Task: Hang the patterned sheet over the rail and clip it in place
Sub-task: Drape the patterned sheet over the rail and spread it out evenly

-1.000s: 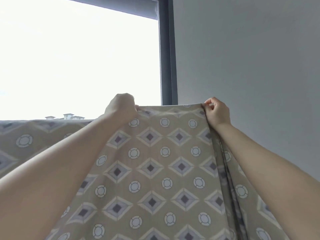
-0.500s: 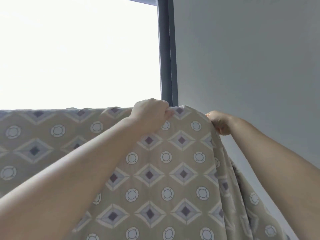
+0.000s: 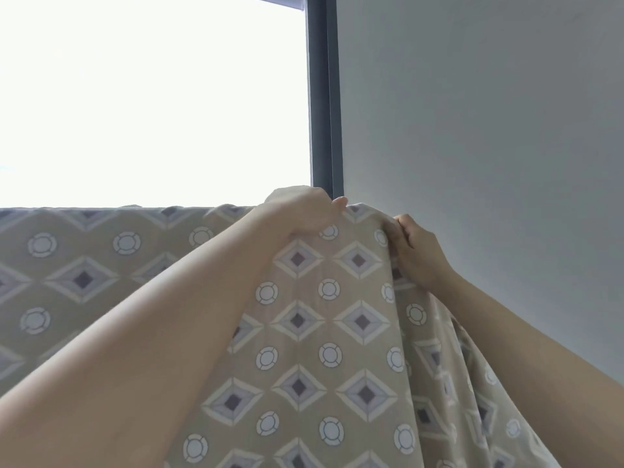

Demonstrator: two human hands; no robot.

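The patterned sheet [image 3: 331,332], beige with grey diamonds and white circles, hangs in front of me and fills the lower half of the view. Its top edge runs level across the left and rises to a hump at the right. My left hand [image 3: 300,214] grips that top edge at the hump, fingers curled over it. My right hand [image 3: 418,251] pinches the sheet's right side edge just below and to the right, where the cloth falls in folds. The rail is hidden under the sheet. No clip is in view.
A bright window [image 3: 152,96] lies behind the sheet, with a dark vertical frame [image 3: 322,96] right above my left hand. A plain grey wall [image 3: 489,130] fills the right side, close to my right hand.
My left hand has slid right along the top edge toward my right hand, bunching the sheet into a hump. My right hand has dropped from the top corner to the side edge.
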